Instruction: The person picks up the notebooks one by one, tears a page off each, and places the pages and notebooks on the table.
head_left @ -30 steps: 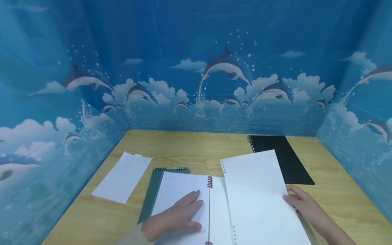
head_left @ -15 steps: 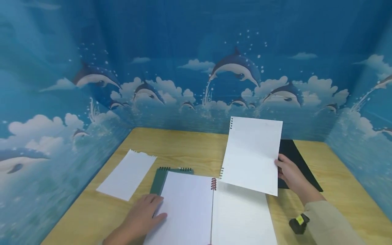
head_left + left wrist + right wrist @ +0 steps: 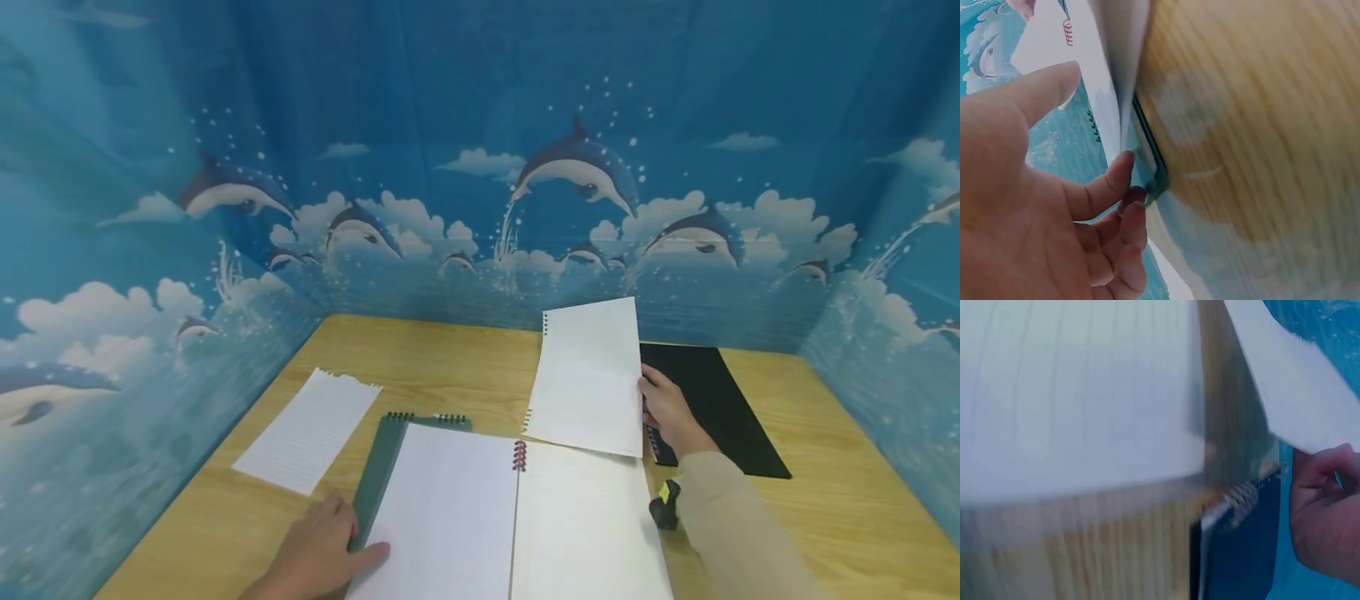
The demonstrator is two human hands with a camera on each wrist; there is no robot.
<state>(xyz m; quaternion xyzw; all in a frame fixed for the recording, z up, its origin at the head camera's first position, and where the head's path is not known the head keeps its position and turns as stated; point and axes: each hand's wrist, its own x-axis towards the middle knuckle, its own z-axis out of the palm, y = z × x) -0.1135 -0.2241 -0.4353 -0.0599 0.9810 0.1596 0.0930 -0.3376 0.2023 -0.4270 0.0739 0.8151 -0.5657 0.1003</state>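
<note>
In the head view, my right hand [image 3: 673,410] pinches the right edge of a loose white sheet [image 3: 588,375] with holes down its left side. The sheet stands raised over the far part of an open notebook with a red coil [image 3: 520,456]; the right wrist view shows finger and thumb at the edge of that sheet [image 3: 1300,394]. My left hand [image 3: 315,546] rests at the notebook's left side, thumb stretched over the left page [image 3: 457,508]. Its other fingers bend loosely beside a green notebook [image 3: 377,462] underneath, near that one's corner in the left wrist view.
A torn lined sheet [image 3: 309,433] lies on the wooden table [image 3: 427,354] at the left. To the right lies a black spiral notebook [image 3: 723,417], partly behind my right hand. Dolphin-printed curtains [image 3: 420,100] enclose the table at the back and sides.
The loose sheet has come up off the right page and moved away from me, then slightly left and lower. My left hand has slid from the page to the notebook's left edge.
</note>
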